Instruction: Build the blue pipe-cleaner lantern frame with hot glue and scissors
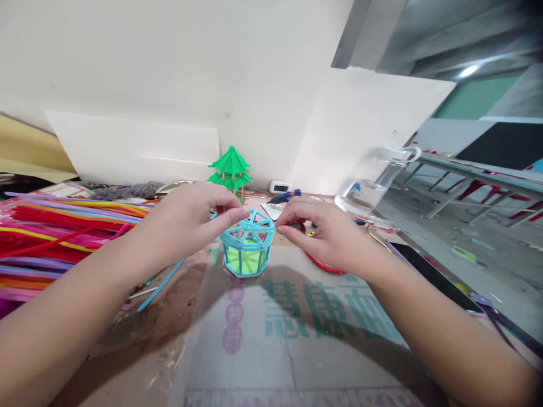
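- A small blue pipe-cleaner pavilion frame with a green inner lining (247, 249) is seen standing on the printed grey cardboard mat (297, 339), just above the centre of the frame.
- The left hand (190, 217) is brought in from the left, its fingertips (237, 216) pinched onto the frame's spoked top rim.
- The right hand (326, 232) is pressed in from the right, thumb and forefinger closed together at the rim's opposite edge; whether a separate strand is pinched there cannot be told.
- The step in hand is judged to be the fitting of the roof spokes onto the blue frame.
- A steady hold on both sides is called for next, so that the light frame is not crushed or tipped.
- A finished green pipe-cleaner pagoda (231, 169) is noted behind, by the white wall.
- A heap of multicoloured pipe cleaners (55, 237) is spread at the left edge, a loose blue strand (161, 285) lying beside it.
- A blue glue gun (285, 196) and a clear glass jug (373, 181) are spotted at upper right, well apart from the hands.
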The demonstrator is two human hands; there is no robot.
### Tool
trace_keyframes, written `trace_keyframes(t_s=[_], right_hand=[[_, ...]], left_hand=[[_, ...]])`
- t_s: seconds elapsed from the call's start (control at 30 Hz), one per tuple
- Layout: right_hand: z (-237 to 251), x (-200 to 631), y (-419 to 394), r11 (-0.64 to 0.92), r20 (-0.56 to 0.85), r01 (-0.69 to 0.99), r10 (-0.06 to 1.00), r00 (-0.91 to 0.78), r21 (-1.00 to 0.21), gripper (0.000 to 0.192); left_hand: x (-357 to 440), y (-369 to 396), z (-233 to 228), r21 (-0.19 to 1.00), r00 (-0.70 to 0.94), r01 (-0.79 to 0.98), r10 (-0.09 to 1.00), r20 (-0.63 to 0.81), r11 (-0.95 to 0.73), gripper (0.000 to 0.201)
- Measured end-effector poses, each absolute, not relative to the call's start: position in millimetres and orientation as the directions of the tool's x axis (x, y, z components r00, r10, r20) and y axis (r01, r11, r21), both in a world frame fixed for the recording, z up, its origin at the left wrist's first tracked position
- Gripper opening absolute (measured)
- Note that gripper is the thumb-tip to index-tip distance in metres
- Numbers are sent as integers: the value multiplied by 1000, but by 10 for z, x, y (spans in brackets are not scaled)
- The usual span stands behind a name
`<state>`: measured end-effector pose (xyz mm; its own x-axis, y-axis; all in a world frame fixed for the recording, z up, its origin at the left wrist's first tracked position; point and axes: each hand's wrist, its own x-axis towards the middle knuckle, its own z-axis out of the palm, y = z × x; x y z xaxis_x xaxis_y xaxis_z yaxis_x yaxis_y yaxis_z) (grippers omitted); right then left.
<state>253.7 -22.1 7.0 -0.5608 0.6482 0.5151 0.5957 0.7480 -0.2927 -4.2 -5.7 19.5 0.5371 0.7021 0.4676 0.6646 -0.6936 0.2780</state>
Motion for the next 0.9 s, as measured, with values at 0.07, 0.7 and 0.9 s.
trace_keyframes(t_s=[0.07, 0.7, 0.9], right_hand=[[32, 2538, -180, 730, 478, 597, 677, -560, -334, 11], [-53, 2535, -127, 712, 374, 577, 702, -606, -400, 11], [-56, 2525, -124, 711, 381, 579, 703, -601, -399, 11]], left_hand=[[-75, 9, 187, 313, 538, 669, 730, 423, -674, 33], [-89, 114, 102, 351, 652, 625, 714, 256, -697, 24], [-67, 90, 117, 325, 652, 638, 714, 255, -698, 23]])
